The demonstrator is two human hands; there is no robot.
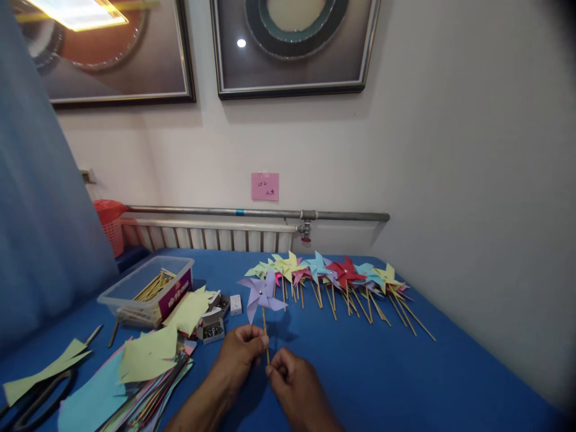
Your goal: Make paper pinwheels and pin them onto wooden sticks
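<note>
A lilac paper pinwheel (pixel 260 293) with a pin at its centre stands upright on a thin wooden stick (pixel 265 324) in front of me. My left hand (pixel 240 354) pinches the stick midway between thumb and fingers. Lower down, my right hand (pixel 297 381) is closed on the stick's bottom end. Just left of the pinwheel, small open boxes of metal pins (pixel 212 330) sit beside a closed small white box (pixel 236 305). Behind the hands lies a row of finished-looking pinwheels (pixel 346 272) in several colours, their sticks pointing toward me.
At left, a clear plastic box (pixel 148 285) holds wooden sticks. Cut yellow paper (pixel 150 354) tops a stack of coloured sheets, near black-handled scissors (pixel 45 396). A blue curtain (pixel 45 198) hangs at the left; a radiator (pixel 207 239) and pipe run along the wall.
</note>
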